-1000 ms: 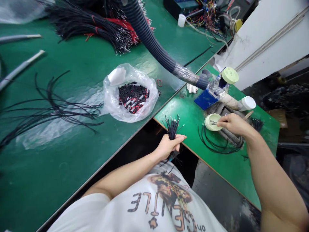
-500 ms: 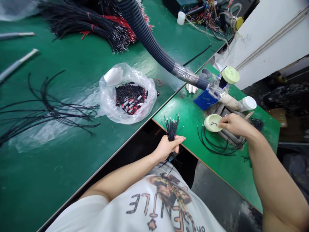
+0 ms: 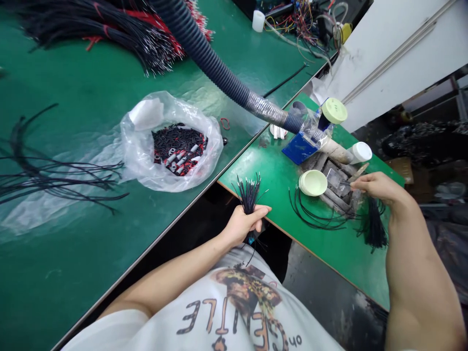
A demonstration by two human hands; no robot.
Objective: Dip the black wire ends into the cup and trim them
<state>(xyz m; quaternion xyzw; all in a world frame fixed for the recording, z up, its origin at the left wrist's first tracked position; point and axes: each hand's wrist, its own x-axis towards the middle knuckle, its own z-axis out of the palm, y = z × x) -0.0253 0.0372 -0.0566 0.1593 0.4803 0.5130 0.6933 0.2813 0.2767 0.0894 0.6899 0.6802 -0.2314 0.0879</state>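
My left hand is closed around a bundle of black wires, whose stripped, silvery ends fan upward. In my right hand a few black wires are pinched, their tips pointing left over a shiny square pot framed by grey blocks. Left of that pot stands a pale green cup. Several loose black wires curve across the small green table below the cup. A dark bundle of wires hangs or lies just below my right hand.
A ribbed hose runs down to a blue piece above the blocks. A white-lidded jar and a green-lidded jar stand behind. On the large table are a plastic bag of small cut pieces and wire bundles.
My right hand has moved right, taking the wire tips from the pale green cup to over the shiny pot. My left hand still grips its bundle. The whole view has shifted somewhat.
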